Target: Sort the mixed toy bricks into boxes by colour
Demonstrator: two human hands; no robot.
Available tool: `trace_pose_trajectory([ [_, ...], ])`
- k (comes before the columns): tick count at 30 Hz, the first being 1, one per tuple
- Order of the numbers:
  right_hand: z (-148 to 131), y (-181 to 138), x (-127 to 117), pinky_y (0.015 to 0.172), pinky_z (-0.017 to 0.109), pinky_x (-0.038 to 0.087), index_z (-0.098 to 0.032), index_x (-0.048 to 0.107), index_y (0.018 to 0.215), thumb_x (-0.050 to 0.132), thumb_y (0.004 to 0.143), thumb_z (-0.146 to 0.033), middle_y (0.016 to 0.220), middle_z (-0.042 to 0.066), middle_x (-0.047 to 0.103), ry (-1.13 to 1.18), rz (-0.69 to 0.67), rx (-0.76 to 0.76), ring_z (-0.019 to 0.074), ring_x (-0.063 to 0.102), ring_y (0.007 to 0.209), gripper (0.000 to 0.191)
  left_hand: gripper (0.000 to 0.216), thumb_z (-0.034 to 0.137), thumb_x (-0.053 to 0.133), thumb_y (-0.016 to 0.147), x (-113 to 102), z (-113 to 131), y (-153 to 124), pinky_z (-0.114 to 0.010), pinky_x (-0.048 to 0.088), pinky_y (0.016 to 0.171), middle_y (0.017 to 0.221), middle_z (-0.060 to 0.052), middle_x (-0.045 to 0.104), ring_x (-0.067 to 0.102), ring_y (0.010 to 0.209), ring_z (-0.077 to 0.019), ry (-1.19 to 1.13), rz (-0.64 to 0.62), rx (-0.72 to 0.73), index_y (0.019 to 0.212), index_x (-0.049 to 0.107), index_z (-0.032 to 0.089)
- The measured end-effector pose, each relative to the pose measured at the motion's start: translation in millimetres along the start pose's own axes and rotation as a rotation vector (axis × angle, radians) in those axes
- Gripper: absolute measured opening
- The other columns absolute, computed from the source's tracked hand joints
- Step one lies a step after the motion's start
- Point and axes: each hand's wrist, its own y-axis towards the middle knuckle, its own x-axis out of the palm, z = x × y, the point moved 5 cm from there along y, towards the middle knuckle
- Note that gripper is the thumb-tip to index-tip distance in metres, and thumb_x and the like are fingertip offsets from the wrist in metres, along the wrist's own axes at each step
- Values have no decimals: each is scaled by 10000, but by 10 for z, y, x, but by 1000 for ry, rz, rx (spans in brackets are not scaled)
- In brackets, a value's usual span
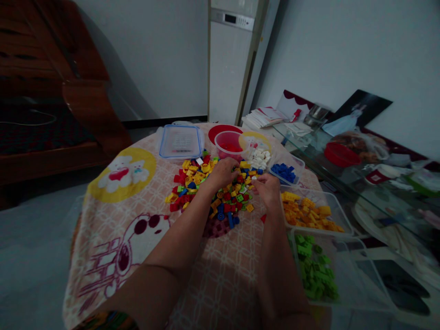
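A loose heap of mixed toy building bricks (192, 176) in red, yellow, blue, green and white lies on the cloth-covered table. My left hand (223, 173) reaches over the heap's right part, its fingers curled down among the bricks; whatever they hold is hidden. At the heap's right edge my right hand (268, 189) is closed in a pinch, with a small white brick (253, 179) at its fingertips. White bricks (260, 158) form a separate pile just beyond my hands. Blue bricks (283, 173) sit in a small clear tub to the right.
Clear boxes on the right hold yellow-orange bricks (305, 211) and green bricks (314, 268). Behind the heap stand a pink-tinted tub (231, 137) with red pieces and a blue-rimmed lidded container (181, 141). A cluttered glass table (319, 160) adjoins on the right.
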Motion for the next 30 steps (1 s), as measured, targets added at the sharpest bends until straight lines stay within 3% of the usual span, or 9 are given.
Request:
trace_pose_trajectory([
  [5, 29, -58, -2, 502, 279, 536, -170, 768, 892, 719, 722, -308, 644, 15, 717, 162, -46, 124, 163, 626, 490, 223, 261, 194, 632, 835, -22, 34, -14, -405, 499, 1060, 1164, -114, 745, 672, 1119, -270, 17, -10, -1, 1068, 745, 160],
  [10, 27, -133, 54, 381, 201, 427, -153, 747, 829, 683, 757, -249, 487, -37, 601, 126, -242, 211, 117, 542, 382, 136, 263, 197, 605, 866, -40, 71, -30, -393, 510, 1059, 1159, -110, 748, 674, 1130, -261, 71, -10, -3, 1088, 740, 155],
  [13, -12, -50, 30, 470, 220, 534, -132, 736, 907, 683, 750, -242, 587, -13, 663, 367, -58, 194, 134, 634, 496, 199, 259, 207, 607, 868, -35, 76, -31, -401, 521, 1050, 1150, -107, 749, 679, 1114, -259, 88, 0, 8, 1086, 739, 160],
  [16, -47, 59, -29, 731, 311, 641, -138, 684, 1167, 716, 745, -309, 899, 53, 761, 730, 209, 103, 187, 745, 847, 457, 256, 207, 605, 865, -24, 74, -25, -411, 526, 1046, 1145, -107, 748, 684, 1098, -258, 88, 4, 22, 1077, 742, 166],
  [19, -47, 136, -36, 858, 385, 633, -146, 634, 1265, 766, 699, -354, 1082, 101, 751, 853, 257, 23, 229, 727, 1033, 617, 262, 200, 609, 862, -14, 72, -18, -401, 527, 1044, 1151, -115, 746, 683, 1104, -260, 84, -3, 26, 1083, 743, 157],
  [22, 15, 150, -60, 816, 376, 637, -133, 684, 1140, 740, 692, -333, 972, 86, 757, 800, 281, 47, 224, 744, 936, 493, 256, 195, 619, 858, -15, 68, -16, -405, 527, 1044, 1154, -117, 749, 687, 1103, -262, 79, 6, 26, 1078, 744, 153],
  [25, 47, 114, -84, 631, 307, 622, -133, 718, 967, 675, 709, -298, 784, 48, 741, 661, 255, 119, 195, 733, 708, 309, 244, 197, 619, 858, -22, 69, -16, -409, 533, 1036, 1141, -109, 753, 691, 1089, -259, 65, 26, 42, 1063, 747, 163],
  [30, -37, -3, -38, 425, 222, 470, -147, 742, 879, 604, 766, -265, 633, 10, 697, 289, -11, 160, 136, 605, 452, 214, 248, 195, 631, 853, -43, 67, -18, -416, 534, 1033, 1137, -115, 753, 689, 1095, -268, 63, 26, 29, 1067, 749, 153],
])
